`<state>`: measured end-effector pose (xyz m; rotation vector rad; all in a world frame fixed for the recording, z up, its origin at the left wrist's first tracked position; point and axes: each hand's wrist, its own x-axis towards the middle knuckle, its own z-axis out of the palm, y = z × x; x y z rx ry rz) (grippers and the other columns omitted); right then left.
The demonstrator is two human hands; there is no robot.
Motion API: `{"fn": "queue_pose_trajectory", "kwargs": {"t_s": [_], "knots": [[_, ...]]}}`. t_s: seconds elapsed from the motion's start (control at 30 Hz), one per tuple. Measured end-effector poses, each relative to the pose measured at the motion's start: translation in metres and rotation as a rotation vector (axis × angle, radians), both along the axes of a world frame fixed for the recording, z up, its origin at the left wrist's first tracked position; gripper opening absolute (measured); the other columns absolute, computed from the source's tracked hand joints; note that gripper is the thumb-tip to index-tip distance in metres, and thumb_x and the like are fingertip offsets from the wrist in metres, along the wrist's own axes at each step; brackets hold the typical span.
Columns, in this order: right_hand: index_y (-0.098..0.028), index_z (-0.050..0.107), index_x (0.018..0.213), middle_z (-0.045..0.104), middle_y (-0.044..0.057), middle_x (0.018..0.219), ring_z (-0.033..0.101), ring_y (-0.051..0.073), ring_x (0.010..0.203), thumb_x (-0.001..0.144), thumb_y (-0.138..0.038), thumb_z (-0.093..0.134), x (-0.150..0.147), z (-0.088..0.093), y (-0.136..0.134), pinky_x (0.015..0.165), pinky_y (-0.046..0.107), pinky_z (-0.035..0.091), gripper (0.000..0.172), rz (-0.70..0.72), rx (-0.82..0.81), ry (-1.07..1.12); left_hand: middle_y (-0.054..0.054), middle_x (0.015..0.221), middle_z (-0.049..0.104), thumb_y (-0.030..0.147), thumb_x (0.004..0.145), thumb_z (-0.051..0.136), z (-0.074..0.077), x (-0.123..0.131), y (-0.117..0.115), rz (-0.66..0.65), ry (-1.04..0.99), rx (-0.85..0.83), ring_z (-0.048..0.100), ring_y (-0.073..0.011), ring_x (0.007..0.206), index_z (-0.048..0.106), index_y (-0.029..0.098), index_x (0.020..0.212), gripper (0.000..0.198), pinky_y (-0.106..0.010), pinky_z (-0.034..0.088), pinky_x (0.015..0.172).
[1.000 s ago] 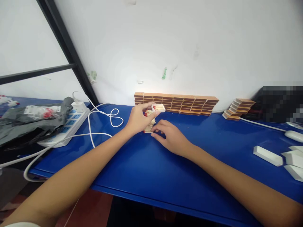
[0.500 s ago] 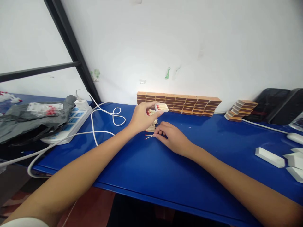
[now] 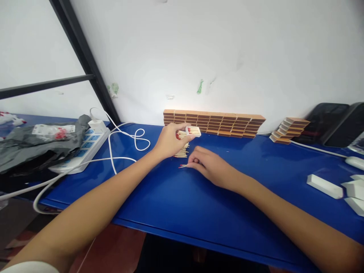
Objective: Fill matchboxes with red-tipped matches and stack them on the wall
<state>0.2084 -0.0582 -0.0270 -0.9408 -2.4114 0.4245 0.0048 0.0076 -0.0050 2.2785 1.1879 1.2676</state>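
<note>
Raised over the blue table, my left hand (image 3: 170, 139) is closed on a small white matchbox tray (image 3: 198, 134) with red-tipped matches in it. Below that tray lies a heap of loose matches (image 3: 181, 152), partly covered by my left hand. My right hand (image 3: 204, 163), just nearer to me and to the right of the heap, pinches a couple of matches (image 3: 183, 166). Their red heads point left, and the fingertips hide the other ends.
Stacked matchboxes (image 3: 213, 122) line the wall, with a smaller matchbox stack (image 3: 289, 130) at the right. White empty trays (image 3: 325, 186) lie at the right edge. A power strip (image 3: 88, 148), white cables (image 3: 112, 151) and a grey plastic bag (image 3: 42, 142) occupy the left.
My right hand has drawn slightly right with the matches, away from the heap. The match that lay separately beside its fingers is now gathered in the pinch. My left hand stays nearly in place.
</note>
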Motion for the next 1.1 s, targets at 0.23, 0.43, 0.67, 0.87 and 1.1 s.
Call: {"fn": "queue_pose_trajectory", "kwargs": {"t_s": [0.23,0.43,0.67,0.87,1.1], "knots": [[-0.022,0.065,0.096,0.059,0.005,0.09,0.057,0.021,0.079,0.104,-0.028,0.06,0.05,0.012,0.021,0.07,0.034,0.045,0.011,-0.269,0.23,0.132,-0.004,0.108,0.081,0.039,0.09,0.081,-0.001,0.001,-0.007,-0.097,0.169,0.035,0.071,-0.0246,0.096,0.082,0.027,0.116,0.029,-0.039,0.054,0.089],[-0.023,0.063,0.097,0.06,0.006,0.095,0.059,0.022,0.083,0.103,-0.027,0.059,0.05,0.015,0.023,0.072,0.036,0.048,0.009,-0.333,0.313,0.19,-0.004,0.116,0.079,0.04,0.089,0.082,0.0,0.011,-0.024,-0.225,0.066,-0.076,0.071,-0.0237,0.104,0.079,0.03,0.123,0.035,-0.038,0.055,0.092],[-0.023,0.063,0.098,0.06,0.008,0.096,0.059,0.025,0.088,0.105,-0.027,0.055,0.046,0.019,0.016,0.072,0.039,0.047,0.011,-0.324,0.338,0.095,-0.002,0.107,0.079,0.039,0.091,0.079,0.001,0.015,-0.031,-0.299,0.044,-0.125,0.068,-0.0187,0.083,0.079,0.032,0.122,0.032,-0.032,0.053,0.072],[-0.023,0.066,0.104,0.063,0.009,0.097,0.061,0.026,0.09,0.106,-0.027,0.053,0.043,0.019,0.014,0.076,0.041,0.049,0.014,-0.262,0.377,0.106,-0.003,0.1,0.078,0.039,0.091,0.08,0.001,0.016,-0.033,-0.255,0.043,-0.101,0.068,-0.0201,0.086,0.08,0.029,0.12,0.031,-0.034,0.055,0.079],[-0.023,0.065,0.109,0.063,0.008,0.096,0.062,0.024,0.089,0.106,-0.024,0.053,0.041,0.019,0.01,0.075,0.039,0.05,0.012,-0.294,0.411,0.17,-0.006,0.112,0.08,0.037,0.088,0.083,-0.003,0.016,-0.027,-0.154,-0.052,-0.097,0.073,-0.0223,0.097,0.079,0.026,0.122,0.036,-0.038,0.058,0.089]]}}
